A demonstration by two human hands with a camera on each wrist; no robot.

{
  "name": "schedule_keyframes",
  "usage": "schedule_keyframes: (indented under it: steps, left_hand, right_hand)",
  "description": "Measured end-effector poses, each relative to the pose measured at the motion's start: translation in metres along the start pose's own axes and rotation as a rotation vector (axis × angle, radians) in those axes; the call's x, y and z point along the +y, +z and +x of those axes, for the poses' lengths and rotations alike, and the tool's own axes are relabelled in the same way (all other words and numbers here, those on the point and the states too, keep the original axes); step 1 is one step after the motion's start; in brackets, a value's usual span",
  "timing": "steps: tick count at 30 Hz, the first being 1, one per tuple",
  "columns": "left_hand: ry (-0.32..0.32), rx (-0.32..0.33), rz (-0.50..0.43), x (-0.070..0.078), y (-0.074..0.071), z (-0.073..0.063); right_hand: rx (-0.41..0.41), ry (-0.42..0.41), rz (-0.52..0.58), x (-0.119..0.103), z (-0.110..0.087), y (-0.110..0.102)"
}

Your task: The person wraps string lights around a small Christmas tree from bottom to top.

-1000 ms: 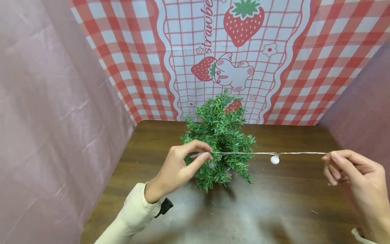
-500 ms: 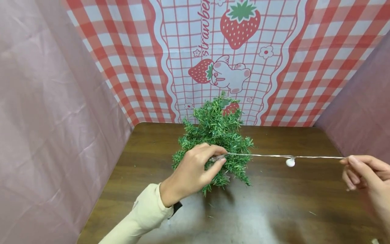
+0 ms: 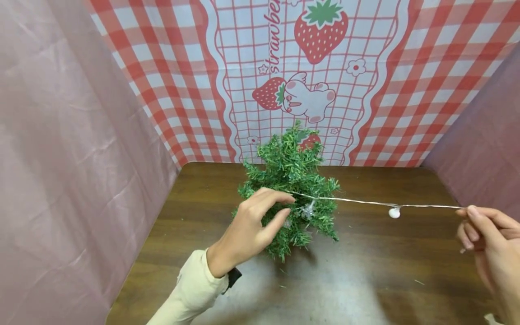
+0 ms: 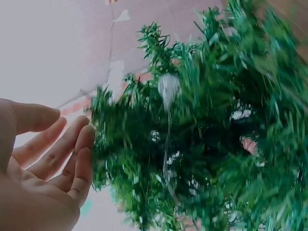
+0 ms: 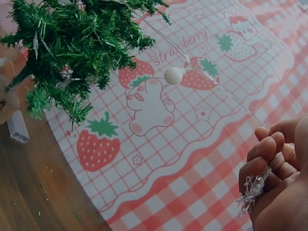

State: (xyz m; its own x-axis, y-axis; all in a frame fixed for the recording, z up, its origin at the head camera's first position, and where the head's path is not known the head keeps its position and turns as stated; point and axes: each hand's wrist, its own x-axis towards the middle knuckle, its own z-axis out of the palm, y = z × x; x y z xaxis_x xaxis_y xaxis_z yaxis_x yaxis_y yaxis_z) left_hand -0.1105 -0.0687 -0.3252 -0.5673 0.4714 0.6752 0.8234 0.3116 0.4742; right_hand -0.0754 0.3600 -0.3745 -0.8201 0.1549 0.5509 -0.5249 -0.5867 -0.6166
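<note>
A small green artificial Christmas tree [image 3: 290,167] stands on the table. From it a clear-wired string of lights [image 3: 353,201] runs taut to the right. My right hand [image 3: 493,243] pinches the string's wire between thumb and index finger. In the right wrist view a clear snowflake-shaped light [image 5: 251,192] shows beside its curled fingers. A white ball light [image 3: 394,212] hangs from the wire between tree and hand. My left hand [image 3: 249,228] is over the tree's front left, its thumb and fingers apart, with nothing between them. Another clear snowflake light [image 3: 308,210] hangs against the branches.
The brown wooden table [image 3: 349,280] has a few loose green needles on it. A red-checked strawberry cloth [image 3: 183,81] stands behind. Pink curtains [image 3: 69,158] close off both sides.
My left hand first moved right along the wire, then let go and drew back slightly left. My right hand moved right, and the white ball light shifted right with the string.
</note>
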Motion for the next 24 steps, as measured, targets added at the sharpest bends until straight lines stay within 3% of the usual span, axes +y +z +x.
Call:
schedule_keyframes:
  steps: [3, 7, 9, 14, 16, 20, 24]
  left_hand:
    - [0.02, 0.029, -0.011, -0.002, -0.007, -0.001]
    - [0.03, 0.105, -0.018, -0.01, -0.019, 0.0]
    - [0.012, 0.143, -0.023, -0.016, -0.027, 0.001]
    - [-0.086, 0.204, -0.049, -0.037, -0.047, 0.001]
    - [-0.131, 0.213, -0.049, -0.047, -0.054, -0.001]
    - [-0.223, 0.203, -0.035, -0.064, -0.063, -0.005]
    - [-0.3, 0.188, -0.04, -0.077, -0.066, -0.005]
  right_hand:
    - [0.041, 0.01, -0.024, 0.0, 0.001, -0.003]
    - [0.096, 0.031, -0.187, -0.002, 0.001, -0.004]
    - [0.068, 0.042, -0.262, -0.003, 0.003, -0.006]
    - [0.02, 0.081, -0.619, -0.002, 0.014, -0.011]
    - [0.059, 0.115, -0.845, -0.001, 0.022, -0.012]
    - [0.08, 0.175, -1.158, 0.006, 0.041, -0.019]
    - [0.069, 0.151, -1.284, 0.018, 0.059, -0.023]
